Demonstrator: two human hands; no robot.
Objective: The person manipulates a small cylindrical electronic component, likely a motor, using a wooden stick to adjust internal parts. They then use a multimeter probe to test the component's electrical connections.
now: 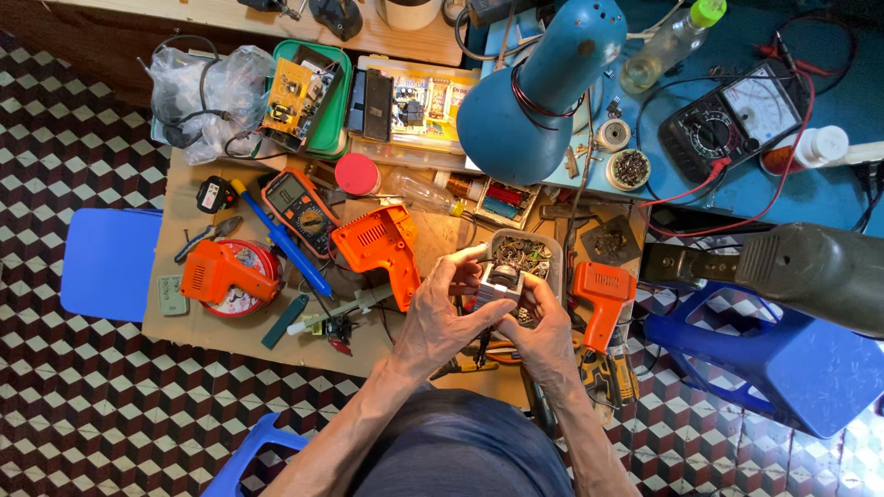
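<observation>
My left hand (pixel 442 317) and my right hand (pixel 543 336) meet over the middle of a low wooden board (pixel 189 327). Together they grip a small grey metal part (pixel 502 281) with a dark round core, fingers wrapped around its sides. An orange plastic housing shell (pixel 382 244) lies just left of my left hand. Behind the part sits a clear tray of small metal bits (pixel 525 250). An orange gun-shaped tool (pixel 603 294) lies right of my right hand.
A blue desk lamp (pixel 543 87) hangs over the bench. An orange multimeter (pixel 299 207), a blue pen-like tool (pixel 281 239), another orange tool on a red tin (pixel 226 271), an analog meter (pixel 732 120) on a blue surface, blue stools (pixel 110 262) and tiled floor surround the board.
</observation>
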